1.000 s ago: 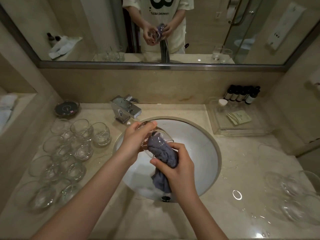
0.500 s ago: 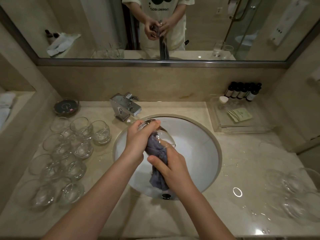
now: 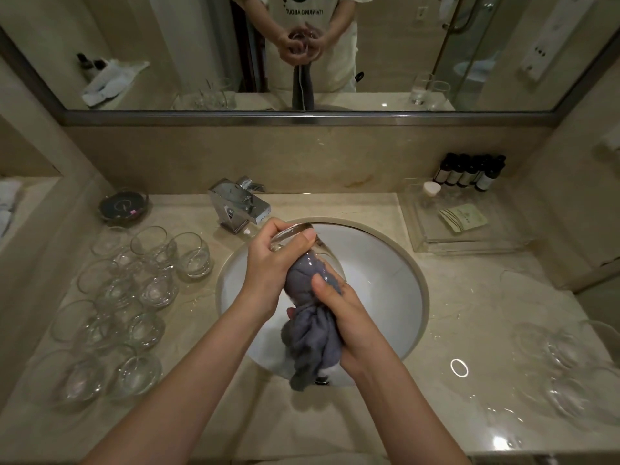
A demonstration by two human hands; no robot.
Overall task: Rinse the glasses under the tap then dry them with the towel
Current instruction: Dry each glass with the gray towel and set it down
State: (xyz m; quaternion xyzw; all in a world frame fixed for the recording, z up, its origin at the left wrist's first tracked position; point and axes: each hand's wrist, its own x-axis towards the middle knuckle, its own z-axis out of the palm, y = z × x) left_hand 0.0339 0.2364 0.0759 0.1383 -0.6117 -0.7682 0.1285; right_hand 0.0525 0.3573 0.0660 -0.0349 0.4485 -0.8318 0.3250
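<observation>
Since a moment ago the grey-purple cloth towel (image 3: 313, 283) sits deeper inside the clear drinking glass (image 3: 303, 250), held over the white basin (image 3: 396, 290); left hand (image 3: 268, 260) fingers curl round its base to steady it, right hand (image 3: 339, 317) pinches the towel to wipe.

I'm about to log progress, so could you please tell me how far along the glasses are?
Done, seemingly: a few glasses stand right of the sink. In hand: the left hand holds a glass while the right hand works the towel inside. Left, probably: the many glasses on the left counter; wet or dry is unclear.
</observation>
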